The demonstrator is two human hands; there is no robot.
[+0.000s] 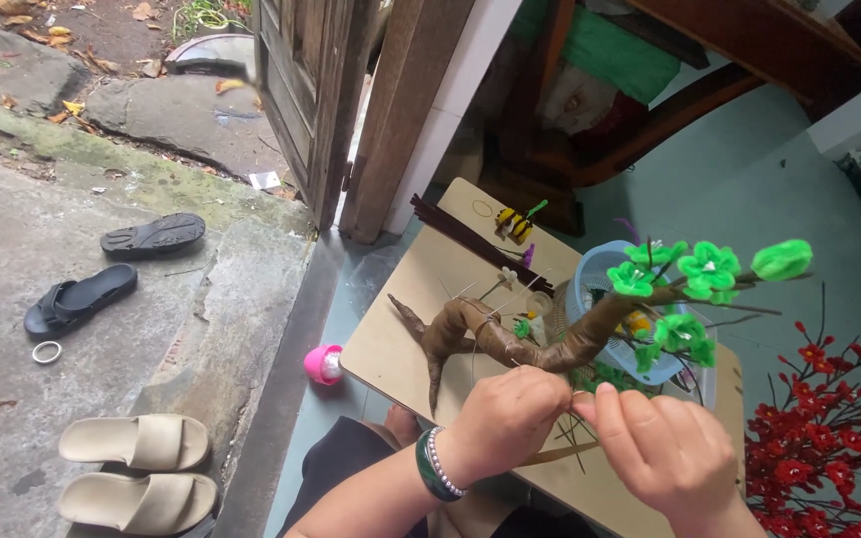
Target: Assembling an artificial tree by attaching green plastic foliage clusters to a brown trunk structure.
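Observation:
A handmade brown tree trunk (470, 334) with a forked root end lies tilted over a low wooden board (391, 344). Its upper branch carries bright green fuzzy flowers (707, 269). My left hand (502, 418), with a green bangle and a bead bracelet at the wrist, is closed around the trunk's lower part. Touching it on the right, my right hand (665, 448) pinches something thin against the trunk; I cannot make out what it is.
A blue plastic basket (590, 284) sits behind the tree, dark brown stems (470, 239) and a small yellow-black bee figure (513, 224) beyond it. Red flower branches (829, 438) fill the lower right. Black and beige sandals lie on the concrete at left. A pink cup (324, 366) sits by the board.

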